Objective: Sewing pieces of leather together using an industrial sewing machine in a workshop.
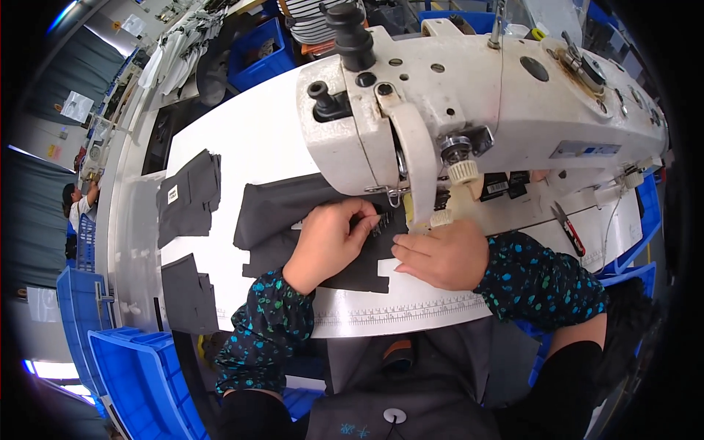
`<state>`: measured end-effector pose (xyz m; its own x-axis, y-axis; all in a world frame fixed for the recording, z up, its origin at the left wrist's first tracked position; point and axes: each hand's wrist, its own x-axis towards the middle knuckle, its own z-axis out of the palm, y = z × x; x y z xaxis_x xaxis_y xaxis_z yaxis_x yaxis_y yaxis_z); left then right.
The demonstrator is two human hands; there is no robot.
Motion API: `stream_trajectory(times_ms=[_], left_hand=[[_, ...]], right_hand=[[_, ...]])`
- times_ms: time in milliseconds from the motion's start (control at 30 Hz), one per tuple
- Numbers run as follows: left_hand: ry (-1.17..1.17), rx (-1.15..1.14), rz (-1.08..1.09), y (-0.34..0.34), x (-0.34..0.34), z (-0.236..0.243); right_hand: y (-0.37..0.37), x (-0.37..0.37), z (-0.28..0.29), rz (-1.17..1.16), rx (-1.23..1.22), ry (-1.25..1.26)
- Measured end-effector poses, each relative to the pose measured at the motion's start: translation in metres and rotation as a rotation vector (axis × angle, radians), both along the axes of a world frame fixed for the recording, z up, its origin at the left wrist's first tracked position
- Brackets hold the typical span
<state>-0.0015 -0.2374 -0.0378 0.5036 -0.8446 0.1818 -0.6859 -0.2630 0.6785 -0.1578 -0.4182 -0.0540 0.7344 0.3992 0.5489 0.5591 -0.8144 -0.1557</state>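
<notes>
A white sewing machine (pixel 433 95) spans the table, its needle area just beyond my hands. Under it lies a dark grey fabric piece (pixel 275 213), partly folded over, with a straight near edge. My left hand (pixel 330 238) is closed, thumb and forefinger pinched at the cloth beside the needle area, where small white marks show. My right hand (pixel 447 253) rests palm down to the right of the needle area. Its fingers lie stretched out, the tips at the cloth's right edge. The machine head hides the needle and presser foot from view.
Two stacks of dark grey cut pieces (pixel 189 194) (pixel 189 293) lie at the left. Red-and-black snips (pixel 568 231) and black labels (pixel 504 185) are at the right. A printed ruler (pixel 396 317) follows the near edge. Blue crates (pixel 147 381) stand lower left; another person (pixel 81 205) sits far left.
</notes>
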Motion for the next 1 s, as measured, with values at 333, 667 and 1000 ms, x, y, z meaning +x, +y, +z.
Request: stream_trajectory(times_ms=[333, 667, 1000], left_hand=[[-0.117, 0.125, -0.008, -0.023, 0.01, 0.009], [-0.091, 0.136, 0.04, -0.024, 0.011, 0.001], [0.068, 0.277, 0.128, -0.029, 0.006, 0.013]], right_hand=[[0.013, -0.015, -0.01, -0.129, -0.111, 0.082], [0.012, -0.013, -0.009, -0.107, -0.071, 0.083], [0.01, -0.013, -0.008, -0.105, -0.094, 0.083]])
